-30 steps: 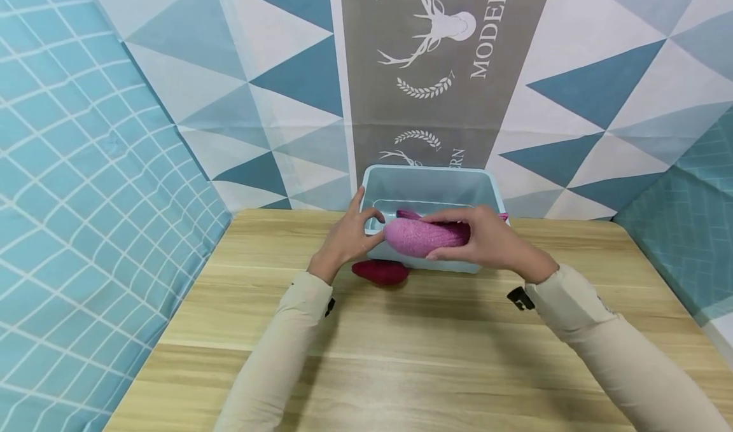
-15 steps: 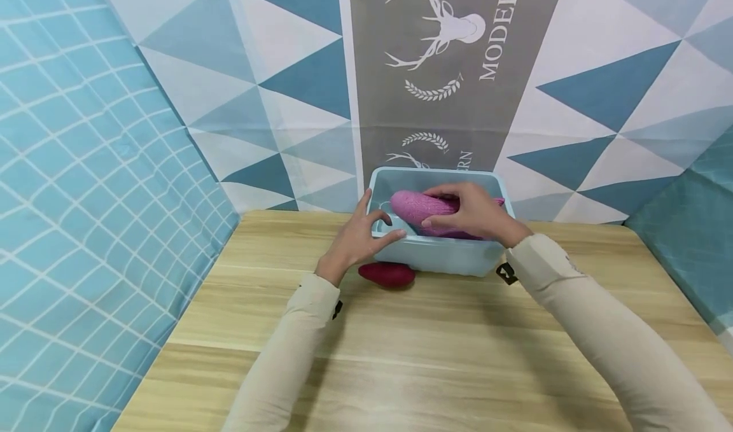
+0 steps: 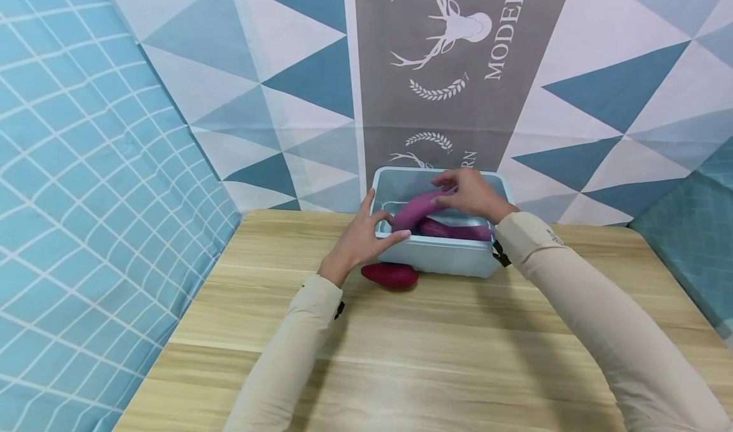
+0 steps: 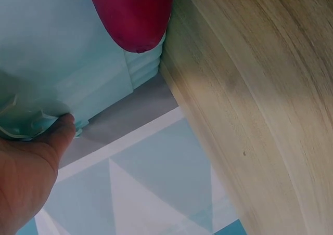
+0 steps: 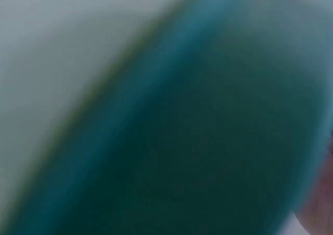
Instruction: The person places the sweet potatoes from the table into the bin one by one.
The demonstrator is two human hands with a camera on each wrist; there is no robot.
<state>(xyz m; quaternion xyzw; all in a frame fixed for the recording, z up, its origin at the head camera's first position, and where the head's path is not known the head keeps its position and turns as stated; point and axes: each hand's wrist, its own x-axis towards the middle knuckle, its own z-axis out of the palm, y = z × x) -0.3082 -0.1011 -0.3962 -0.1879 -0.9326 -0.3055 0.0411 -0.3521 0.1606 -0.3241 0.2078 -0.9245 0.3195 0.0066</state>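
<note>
**Purple Piece Slants Across Blue Bin, One End in the Grasp**

A person's right hand (image 3: 475, 193) pinches a smooth purple piece (image 3: 415, 210) inside a pale blue bin (image 3: 443, 257) that stands near the far edge of the wooden bench (image 3: 435, 362). Thumb and fingers close on the piece's far right end; from there its body runs leftward and toward the wearer, its long axis slanting down to the bin's near left corner. Whether its underside rests on the bin's floor cannot be told.

At that same corner the left hand (image 3: 357, 235) grips the rim, its thumb along the near edge and a bent finger over the left side. The piece's free end lies just beside that thumb, so the left hand is nearer to the free end, though the right alone holds the piece.

A second, darker purple piece (image 3: 464, 231) lies lengthwise along the bin's near wall, toward the right corner and below the slanting one. Outside, a dark red piece (image 3: 394, 275) rests on the bench against or just before the near wall, close to the left wrist. The right wrist view is too blurred to add detail.
</note>
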